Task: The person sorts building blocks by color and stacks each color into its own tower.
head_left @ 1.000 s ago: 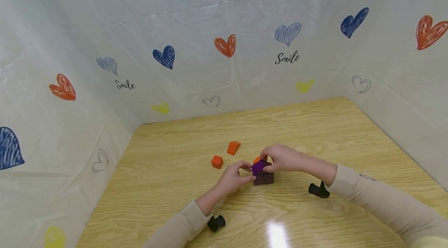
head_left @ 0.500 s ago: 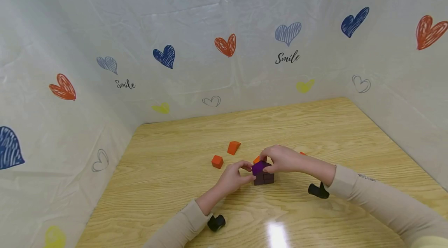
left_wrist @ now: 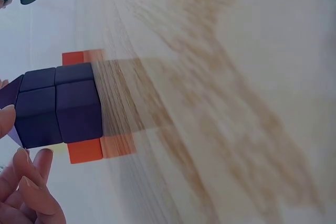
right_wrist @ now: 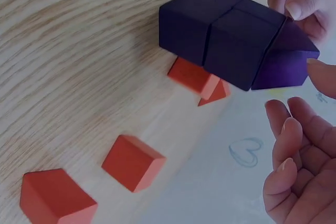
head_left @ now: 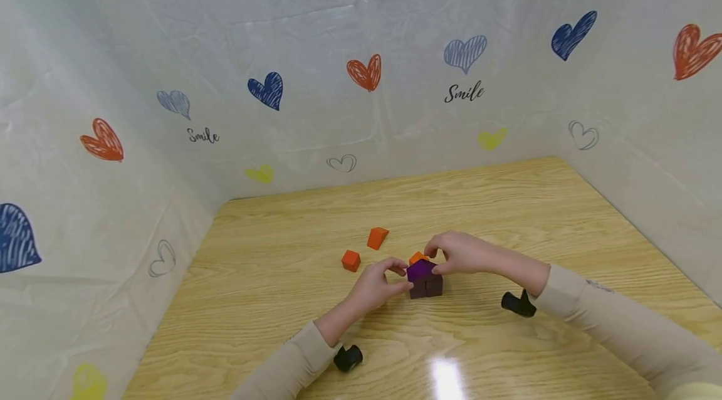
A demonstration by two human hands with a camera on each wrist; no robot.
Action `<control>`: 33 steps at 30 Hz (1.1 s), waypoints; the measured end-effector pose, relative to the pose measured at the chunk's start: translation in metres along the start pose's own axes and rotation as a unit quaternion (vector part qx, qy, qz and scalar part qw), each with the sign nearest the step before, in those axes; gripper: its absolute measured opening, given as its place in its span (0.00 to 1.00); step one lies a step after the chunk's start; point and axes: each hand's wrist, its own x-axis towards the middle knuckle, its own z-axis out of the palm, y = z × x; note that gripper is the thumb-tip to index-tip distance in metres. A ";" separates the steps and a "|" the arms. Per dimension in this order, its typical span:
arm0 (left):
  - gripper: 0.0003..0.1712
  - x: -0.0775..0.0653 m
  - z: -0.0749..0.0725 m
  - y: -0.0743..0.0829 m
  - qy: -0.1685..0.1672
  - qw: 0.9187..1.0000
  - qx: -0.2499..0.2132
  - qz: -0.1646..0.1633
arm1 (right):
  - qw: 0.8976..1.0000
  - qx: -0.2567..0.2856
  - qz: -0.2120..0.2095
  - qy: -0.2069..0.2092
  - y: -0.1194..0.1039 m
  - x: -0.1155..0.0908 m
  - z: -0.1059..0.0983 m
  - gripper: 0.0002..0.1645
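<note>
A stack of dark purple blocks [head_left: 425, 289] stands on the table, topped by a purple triangular prism [head_left: 420, 270]. It appears two layers high below the prism in the left wrist view. My left hand [head_left: 376, 289] is at the stack's left side, thumb and fingertips close by the prism's lower edge. From the right, my right hand [head_left: 465, 253] reaches the prism. Its thumb [right_wrist: 321, 77] lies at the prism's face, while the other fingers [right_wrist: 287, 140] are spread apart from the blocks. An orange block [head_left: 418, 257] shows just behind the stack.
An orange cube [head_left: 351, 261] and an orange wedge-shaped block [head_left: 377, 237] lie to the left and behind on the wooden table [head_left: 271, 274]. A small orange triangular block [right_wrist: 216, 94] sits behind the stack. A heart-printed cloth [head_left: 316, 130] hangs around the table.
My right hand has drawn slightly right, uncovering more of the prism and of the orange block behind. The left hand stays in place.
</note>
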 end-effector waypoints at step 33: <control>0.20 0.004 0.001 -0.002 -0.007 1.000 0.006 0.001 | 1.000 -0.001 0.007 0.005 0.014 -0.009 0.015 0.11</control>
